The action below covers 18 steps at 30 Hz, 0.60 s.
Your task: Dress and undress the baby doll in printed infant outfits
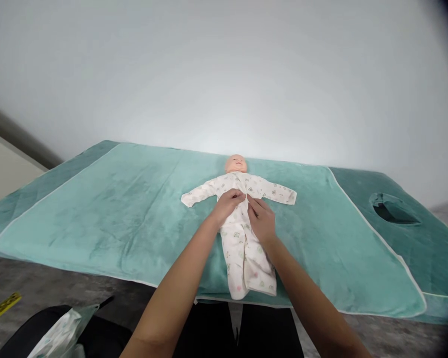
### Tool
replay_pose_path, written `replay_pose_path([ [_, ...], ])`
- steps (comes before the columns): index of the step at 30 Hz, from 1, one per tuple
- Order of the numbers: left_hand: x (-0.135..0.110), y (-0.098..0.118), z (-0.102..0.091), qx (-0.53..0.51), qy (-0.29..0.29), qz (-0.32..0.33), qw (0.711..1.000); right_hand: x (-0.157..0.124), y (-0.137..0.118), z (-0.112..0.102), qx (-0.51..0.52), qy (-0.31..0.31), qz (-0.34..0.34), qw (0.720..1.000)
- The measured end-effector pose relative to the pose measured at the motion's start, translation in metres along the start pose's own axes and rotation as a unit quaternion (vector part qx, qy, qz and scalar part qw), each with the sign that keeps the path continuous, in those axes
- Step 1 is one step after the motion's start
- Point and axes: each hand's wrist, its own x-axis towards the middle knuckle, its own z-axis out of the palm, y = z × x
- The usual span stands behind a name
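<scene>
A baby doll (236,163) lies on its back, head toward the wall, dressed in a white baby romper (234,248) with small printed figures. Both sleeves stretch out sideways, and the legs reach toward the bed's near edge. On the front of the romper, around the chest, my left hand (229,203) pinches the fabric with thumb and fingers. Close beside it, my right hand (260,214) pinches the cloth too, its fingertips almost meeting the left ones. Whatever small fastening may lie between the fingertips is hidden.
A turquoise towel (97,214) covers a bed (361,184) with a face hole (393,209) at the right. Behind stands a pale wall (224,74). A plastic packet (60,333) rests on something black at lower left, near a yellow strip (2,309) on the floor.
</scene>
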Motion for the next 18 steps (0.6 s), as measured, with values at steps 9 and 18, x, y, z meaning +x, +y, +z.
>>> replay_pose_path([
  [9,0.002,0.003,0.002,0.046,-0.005,0.006,0.999,-0.006,0.012,0.005,-0.037,0.055,-0.134,0.989],
  [18,0.005,-0.006,0.004,0.108,0.025,0.044,0.993,-0.009,0.014,0.002,-0.013,0.024,-0.155,0.988],
])
